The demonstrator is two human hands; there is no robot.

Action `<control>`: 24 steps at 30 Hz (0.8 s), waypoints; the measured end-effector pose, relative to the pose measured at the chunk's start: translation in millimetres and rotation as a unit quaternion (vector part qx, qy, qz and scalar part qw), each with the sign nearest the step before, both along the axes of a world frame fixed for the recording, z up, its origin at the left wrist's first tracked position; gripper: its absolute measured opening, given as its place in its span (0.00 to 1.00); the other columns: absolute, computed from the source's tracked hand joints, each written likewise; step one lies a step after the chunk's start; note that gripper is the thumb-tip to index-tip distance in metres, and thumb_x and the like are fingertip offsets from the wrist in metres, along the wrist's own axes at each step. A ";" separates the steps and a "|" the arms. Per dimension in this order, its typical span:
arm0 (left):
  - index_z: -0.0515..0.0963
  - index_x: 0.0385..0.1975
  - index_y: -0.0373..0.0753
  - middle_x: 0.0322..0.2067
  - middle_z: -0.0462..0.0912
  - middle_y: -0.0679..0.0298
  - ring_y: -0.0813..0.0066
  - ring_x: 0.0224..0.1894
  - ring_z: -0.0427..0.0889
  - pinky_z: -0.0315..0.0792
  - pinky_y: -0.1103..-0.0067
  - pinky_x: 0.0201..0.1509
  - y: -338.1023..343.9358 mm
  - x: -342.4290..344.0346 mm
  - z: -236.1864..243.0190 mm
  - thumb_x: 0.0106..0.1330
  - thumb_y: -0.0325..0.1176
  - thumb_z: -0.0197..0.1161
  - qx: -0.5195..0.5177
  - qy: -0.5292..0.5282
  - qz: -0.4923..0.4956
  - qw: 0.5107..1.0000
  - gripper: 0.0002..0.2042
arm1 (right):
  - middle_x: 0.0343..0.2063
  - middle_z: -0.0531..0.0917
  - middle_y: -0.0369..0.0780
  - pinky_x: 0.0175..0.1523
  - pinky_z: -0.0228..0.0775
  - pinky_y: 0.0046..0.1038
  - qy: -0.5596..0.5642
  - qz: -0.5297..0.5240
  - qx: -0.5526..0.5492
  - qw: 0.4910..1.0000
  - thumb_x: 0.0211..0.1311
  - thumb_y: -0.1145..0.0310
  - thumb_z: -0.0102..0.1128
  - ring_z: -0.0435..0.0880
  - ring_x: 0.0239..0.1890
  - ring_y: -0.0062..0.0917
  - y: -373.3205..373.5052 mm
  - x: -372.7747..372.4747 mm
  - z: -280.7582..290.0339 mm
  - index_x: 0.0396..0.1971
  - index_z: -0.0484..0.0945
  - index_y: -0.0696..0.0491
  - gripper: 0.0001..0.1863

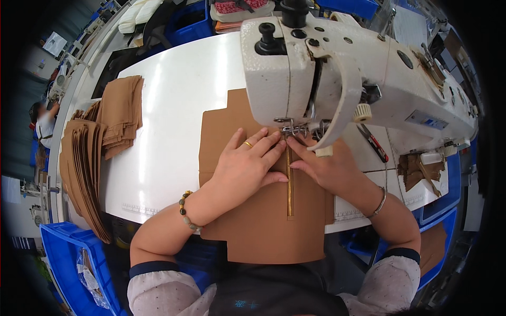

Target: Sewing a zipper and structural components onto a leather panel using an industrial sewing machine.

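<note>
A brown cut panel lies under the white sewing machine, with a gold zipper set lengthwise in it. My left hand lies flat on the panel left of the zipper, fingers spread and fingertips near the metal presser foot. My right hand rests on the panel to the right, index finger stretched toward the presser foot and thumb beside the zipper; its other fingers are partly hidden by the machine's guard arm.
Stacks of brown pieces lie on the white table at left. Red-handled snips and brown scraps lie at right. Blue bins stand around the table. Another person works at far left.
</note>
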State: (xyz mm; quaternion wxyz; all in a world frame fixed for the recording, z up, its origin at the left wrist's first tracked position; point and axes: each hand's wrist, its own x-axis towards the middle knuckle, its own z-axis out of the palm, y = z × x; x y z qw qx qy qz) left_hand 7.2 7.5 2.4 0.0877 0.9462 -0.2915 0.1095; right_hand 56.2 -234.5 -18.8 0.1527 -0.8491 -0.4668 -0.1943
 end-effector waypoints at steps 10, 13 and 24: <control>0.79 0.62 0.40 0.63 0.79 0.60 0.60 0.69 0.74 0.67 0.53 0.71 1.9 2.4 -0.5 0.64 0.59 0.63 0.002 0.023 0.004 1.000 0.33 | 0.27 0.76 0.38 0.47 0.70 0.37 -0.056 -0.008 0.016 0.998 0.61 0.54 0.70 0.78 0.35 0.34 0.6 -1.0 7.5 0.47 0.88 0.50 0.19; 0.78 0.61 0.43 0.58 0.81 0.62 0.61 0.62 0.79 0.67 0.54 0.71 0.0 2.5 -2.3 0.60 0.56 0.68 -0.030 -0.001 0.009 1.000 0.32 | 0.26 0.76 0.37 0.42 0.66 0.34 -0.054 -0.032 0.012 0.998 0.60 0.55 0.70 0.77 0.33 0.32 4.0 -0.1 7.1 0.40 0.88 0.50 0.15; 0.72 0.67 0.32 0.69 0.73 0.49 0.52 0.71 0.72 0.68 0.53 0.70 -40.9 -129.8 11.1 0.58 0.50 0.71 0.112 0.030 -0.013 0.993 0.39 | 0.35 0.81 0.38 0.48 0.72 0.36 0.066 -0.024 0.015 0.997 0.59 0.60 0.72 0.81 0.37 0.33 -29.9 -41.4 45.4 0.39 0.85 0.52 0.14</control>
